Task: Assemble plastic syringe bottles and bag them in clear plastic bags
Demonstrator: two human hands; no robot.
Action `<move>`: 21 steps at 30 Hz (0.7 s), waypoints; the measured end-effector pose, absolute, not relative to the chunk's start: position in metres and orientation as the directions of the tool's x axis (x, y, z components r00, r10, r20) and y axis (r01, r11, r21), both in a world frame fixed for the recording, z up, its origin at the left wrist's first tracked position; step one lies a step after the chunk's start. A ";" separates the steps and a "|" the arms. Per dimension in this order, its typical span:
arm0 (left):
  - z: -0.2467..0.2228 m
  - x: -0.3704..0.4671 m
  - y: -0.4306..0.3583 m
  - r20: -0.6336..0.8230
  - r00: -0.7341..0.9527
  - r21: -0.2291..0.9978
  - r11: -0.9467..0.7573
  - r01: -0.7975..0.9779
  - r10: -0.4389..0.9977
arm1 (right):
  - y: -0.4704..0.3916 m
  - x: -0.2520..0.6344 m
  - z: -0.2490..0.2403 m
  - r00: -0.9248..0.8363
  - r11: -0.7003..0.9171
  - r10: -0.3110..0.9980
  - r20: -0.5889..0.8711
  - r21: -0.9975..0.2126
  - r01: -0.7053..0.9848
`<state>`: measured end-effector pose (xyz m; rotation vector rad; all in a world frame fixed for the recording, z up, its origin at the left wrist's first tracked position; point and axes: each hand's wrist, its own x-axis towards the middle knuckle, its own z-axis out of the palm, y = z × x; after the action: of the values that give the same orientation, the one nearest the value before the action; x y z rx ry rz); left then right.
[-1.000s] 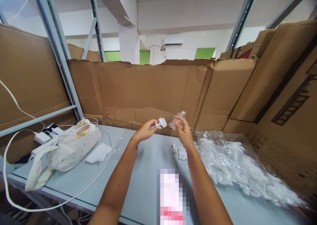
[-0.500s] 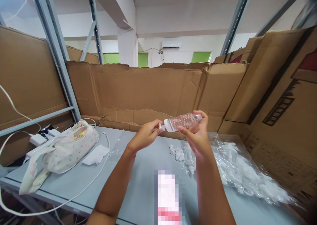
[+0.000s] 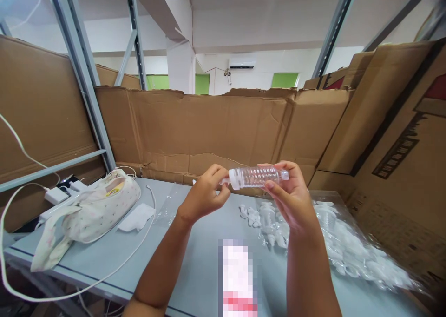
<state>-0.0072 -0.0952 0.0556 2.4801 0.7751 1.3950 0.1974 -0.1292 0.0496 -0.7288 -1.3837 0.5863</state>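
**Clear bottle held level above the worktop, both hands on it**

Held crosswise in mid-air: a clear ribbed bottle [image 3: 259,176], lying roughly level, neck toward 9 o'clock, base toward 3 o'clock. Right hand [image 3: 292,198] cupped under and behind the body, grip curled shut around it, thumb along the near side, fingertips over the far end. Left hand [image 3: 205,196] at the neck end, grip pinched on the white cap [image 3: 232,180], fingers bunched tight. Both hands raised well clear of the grey worktop [image 3: 195,261].

Below the bottle and toward 3 and 4 o'clock: a clear plastic bag of white parts [image 3: 348,252] spread across the worktop, its loose edge reaching close to the cardboard wall on that side. A few loose white pieces [image 3: 249,214] just beside the bag, right under the hands.

Toward 9 o'clock: a floral fabric pouch [image 3: 94,210], a folded white cloth [image 3: 137,217] just beside it, and a white cable [image 3: 69,289] looping over the near worktop edge. Between the cloth and the loose pieces, a bare strip of worktop running from the near edge back to the cardboard.

At 12 o'clock: a creased cardboard panel [image 3: 209,126] closing the far edge. A metal rack post [image 3: 83,75] rising at 10 o'clock. At 6 o'clock, a blurred pink-and-white patch, not readable.
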 end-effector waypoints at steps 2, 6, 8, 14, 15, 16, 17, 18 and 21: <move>0.055 -0.007 -0.095 0.756 0.426 0.375 -0.863 0.339 0.496 | -0.132 0.197 0.051 0.082 0.646 0.757 0.648 -0.761 0.057; 0.057 -0.010 -0.096 0.781 0.428 0.307 -0.876 0.372 0.456 | -0.140 0.198 0.054 0.059 0.613 0.779 0.625 -0.778 0.139; 0.059 -0.013 -0.099 0.780 0.444 0.280 -0.880 0.383 0.441 | -0.145 0.200 0.056 0.058 0.601 0.785 0.617 -0.780 0.172; 0.061 -0.017 -0.105 0.757 0.504 0.250 -0.897 0.365 0.416 | -0.154 0.207 0.058 0.026 0.599 0.784 0.620 -0.767 0.230; 0.061 -0.017 -0.106 0.752 0.513 0.252 -0.899 0.358 0.415 | -0.155 0.208 0.058 0.018 0.602 0.782 0.623 -0.762 0.238; 0.060 -0.017 -0.106 0.746 0.523 0.253 -0.901 0.351 0.413 | -0.155 0.210 0.058 0.006 0.604 0.780 0.625 -0.756 0.251; 0.060 -0.016 -0.106 0.742 0.530 0.251 -0.903 0.349 0.411 | -0.156 0.211 0.059 -0.008 0.608 0.778 0.629 -0.748 0.267; 0.060 -0.016 -0.106 0.741 0.534 0.244 -0.904 0.352 0.408 | -0.157 0.211 0.059 -0.023 0.611 0.775 0.632 -0.738 0.287; 0.060 -0.014 -0.105 0.745 0.535 0.215 -0.902 0.374 0.400 | -0.161 0.210 0.060 -0.038 0.610 0.767 0.641 -0.709 0.355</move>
<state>-0.0145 -0.1052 0.0599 2.7259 0.6873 1.3345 0.2099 -0.1613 0.0602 -0.9469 -1.6398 0.4288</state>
